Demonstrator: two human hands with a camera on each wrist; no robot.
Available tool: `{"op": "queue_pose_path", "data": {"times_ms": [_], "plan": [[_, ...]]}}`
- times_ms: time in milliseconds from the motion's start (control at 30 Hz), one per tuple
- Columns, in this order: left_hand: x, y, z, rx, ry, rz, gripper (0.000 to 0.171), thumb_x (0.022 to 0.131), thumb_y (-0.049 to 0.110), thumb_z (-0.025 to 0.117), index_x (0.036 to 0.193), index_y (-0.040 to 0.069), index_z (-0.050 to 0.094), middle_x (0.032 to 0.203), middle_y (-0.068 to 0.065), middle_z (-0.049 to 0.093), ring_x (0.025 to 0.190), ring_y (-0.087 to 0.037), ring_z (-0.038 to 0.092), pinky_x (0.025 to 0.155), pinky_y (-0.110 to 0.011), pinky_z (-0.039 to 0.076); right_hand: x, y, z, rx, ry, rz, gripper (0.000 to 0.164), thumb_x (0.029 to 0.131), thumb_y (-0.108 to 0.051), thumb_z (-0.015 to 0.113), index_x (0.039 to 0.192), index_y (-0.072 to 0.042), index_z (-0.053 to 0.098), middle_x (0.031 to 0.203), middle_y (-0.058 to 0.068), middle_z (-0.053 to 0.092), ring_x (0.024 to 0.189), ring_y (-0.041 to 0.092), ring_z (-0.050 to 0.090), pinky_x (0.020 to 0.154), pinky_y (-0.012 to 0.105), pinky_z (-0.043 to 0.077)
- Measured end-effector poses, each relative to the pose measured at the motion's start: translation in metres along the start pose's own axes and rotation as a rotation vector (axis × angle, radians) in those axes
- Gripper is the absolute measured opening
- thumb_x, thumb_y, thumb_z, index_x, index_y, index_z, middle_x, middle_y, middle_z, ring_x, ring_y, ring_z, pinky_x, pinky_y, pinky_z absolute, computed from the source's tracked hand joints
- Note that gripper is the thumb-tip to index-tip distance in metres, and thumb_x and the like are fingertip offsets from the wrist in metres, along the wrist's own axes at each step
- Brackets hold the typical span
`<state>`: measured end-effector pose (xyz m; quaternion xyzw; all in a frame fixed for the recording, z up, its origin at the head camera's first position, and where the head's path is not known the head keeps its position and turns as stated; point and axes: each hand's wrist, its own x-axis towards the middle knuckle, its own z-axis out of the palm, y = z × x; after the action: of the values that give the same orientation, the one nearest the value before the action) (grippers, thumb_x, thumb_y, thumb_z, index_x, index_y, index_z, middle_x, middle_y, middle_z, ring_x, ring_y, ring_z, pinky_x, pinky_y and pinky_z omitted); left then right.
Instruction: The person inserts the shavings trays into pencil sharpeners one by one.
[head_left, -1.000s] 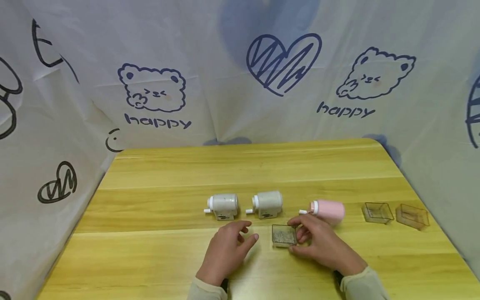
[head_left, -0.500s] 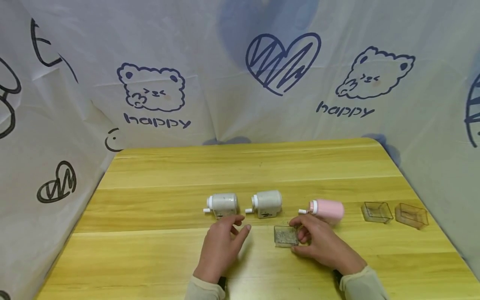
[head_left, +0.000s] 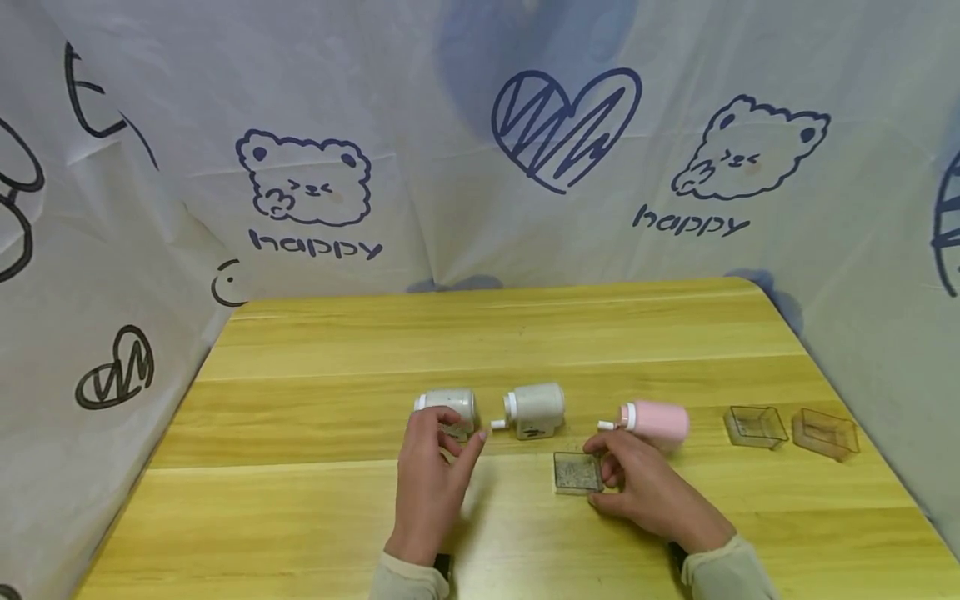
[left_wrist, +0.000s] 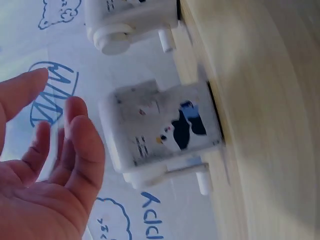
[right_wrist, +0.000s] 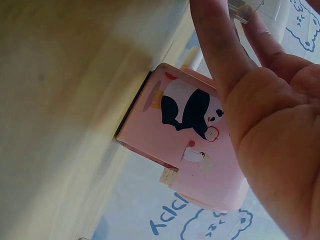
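Observation:
My left hand [head_left: 431, 479] has its fingers loosely bent in front of the left white crank pencil sharpener [head_left: 457, 402], overlapping it in the head view. That sharpener's front [left_wrist: 172, 125] carries a penguin picture in the left wrist view, and a gap separates it from the fingers. With thumb and fingers, my right hand [head_left: 645, 487] pinches the right side of a clear shavings drawer [head_left: 576, 473] that has grey bits inside. A corner of this drawer [right_wrist: 247, 9] shows between the fingers in the right wrist view. Behind the right hand stands a pink sharpener [head_left: 660, 419] with a panda picture.
A second white sharpener [head_left: 538, 407] stands between the left one and the pink one. At the right of the wooden table [head_left: 300, 517] sit a clear drawer [head_left: 756, 427] and an orange-tinted drawer [head_left: 825, 433]. A printed cloth [head_left: 450, 208] hangs behind the table.
My left hand has moved away from me and slightly left, up to the left white sharpener. The drawer in my right hand has shifted slightly right.

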<state>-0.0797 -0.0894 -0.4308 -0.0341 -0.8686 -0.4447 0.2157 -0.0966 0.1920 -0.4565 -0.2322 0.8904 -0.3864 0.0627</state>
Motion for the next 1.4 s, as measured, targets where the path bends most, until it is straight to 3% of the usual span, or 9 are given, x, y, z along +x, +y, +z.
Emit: {"op": "queue_pose_path", "data": {"times_ms": [100,200,400,633,800,900,1033,1267,1400], "plan": [[0.001,-0.006,-0.002,0.005,-0.013,-0.043,0.058,0.083,0.03,0.074,0.132,0.02,0.047,0.126,-0.006,0.044,0.075,-0.011,0.054,0.058,-0.026,0.045,0.0,0.0,-0.001,0.002,-0.007,0.001,0.049,0.072,-0.012,0.079,0.115,-0.009,0.056,0.091,-0.001,0.053,0.077,0.012,0.052,0.067,0.028,0.047],[0.001,-0.011,-0.004,0.043,-0.099,-0.098,0.08,0.084,0.028,0.073,0.15,0.028,0.029,0.148,-0.011,0.027,0.081,-0.015,0.058,0.056,-0.026,0.044,0.0,-0.001,0.0,0.002,-0.01,0.004,0.049,0.073,-0.013,0.079,0.116,-0.01,0.056,0.092,-0.001,0.054,0.077,0.012,0.052,0.067,0.028,0.047],[-0.001,-0.016,-0.002,0.139,-0.231,-0.09,0.087,0.086,0.02,0.07,0.154,0.027,0.016,0.161,-0.009,0.002,0.092,-0.025,0.062,0.065,-0.032,0.048,0.001,0.0,0.0,-0.005,-0.007,0.004,0.049,0.074,-0.014,0.079,0.116,-0.009,0.056,0.092,-0.001,0.054,0.077,0.012,0.052,0.068,0.027,0.047],[0.001,-0.02,0.001,0.208,-0.158,-0.052,0.077,0.084,0.009,0.071,0.15,0.018,0.032,0.153,-0.013,0.019,0.123,-0.035,0.046,0.089,-0.042,0.047,0.001,-0.001,-0.002,0.004,-0.014,0.015,0.05,0.074,-0.017,0.079,0.117,-0.008,0.056,0.091,-0.001,0.053,0.078,0.012,0.052,0.067,0.028,0.047],[0.002,-0.019,0.001,0.167,-0.071,-0.085,0.066,0.083,0.001,0.069,0.141,0.022,0.044,0.141,-0.015,0.03,0.095,-0.032,0.057,0.073,-0.037,0.049,0.001,-0.001,-0.002,0.01,-0.014,0.016,0.05,0.075,-0.019,0.079,0.117,-0.009,0.056,0.092,-0.001,0.053,0.078,0.012,0.053,0.068,0.028,0.047],[0.001,-0.018,0.001,0.139,-0.05,-0.103,0.06,0.082,0.0,0.069,0.134,0.022,0.048,0.135,-0.013,0.033,0.093,-0.032,0.057,0.074,-0.039,0.049,0.001,-0.001,-0.002,0.012,-0.009,0.016,0.049,0.075,-0.019,0.079,0.117,-0.009,0.056,0.092,-0.001,0.054,0.078,0.011,0.053,0.068,0.028,0.048],[0.0,-0.018,-0.001,0.134,-0.062,-0.102,0.052,0.083,0.003,0.07,0.127,0.021,0.05,0.131,-0.007,0.04,0.101,-0.033,0.058,0.08,-0.045,0.049,0.0,-0.001,-0.001,0.015,-0.005,0.019,0.049,0.075,-0.018,0.079,0.116,-0.009,0.056,0.093,-0.001,0.054,0.077,0.012,0.053,0.068,0.028,0.048],[0.001,-0.018,-0.015,0.124,-0.14,-0.144,0.048,0.081,0.01,0.073,0.122,0.024,0.053,0.127,-0.004,0.045,0.074,-0.018,0.054,0.065,-0.034,0.047,0.0,0.0,0.0,0.019,-0.003,0.015,0.049,0.075,-0.02,0.079,0.117,-0.009,0.056,0.093,-0.001,0.054,0.078,0.011,0.053,0.068,0.027,0.048],[0.003,-0.018,-0.025,0.095,-0.215,-0.164,0.048,0.079,0.011,0.076,0.12,0.025,0.054,0.124,-0.007,0.048,0.075,-0.015,0.051,0.067,-0.032,0.046,0.0,0.001,0.0,0.026,-0.004,0.021,0.049,0.075,-0.02,0.079,0.117,-0.009,0.056,0.092,0.0,0.054,0.078,0.012,0.053,0.068,0.028,0.048]]}}
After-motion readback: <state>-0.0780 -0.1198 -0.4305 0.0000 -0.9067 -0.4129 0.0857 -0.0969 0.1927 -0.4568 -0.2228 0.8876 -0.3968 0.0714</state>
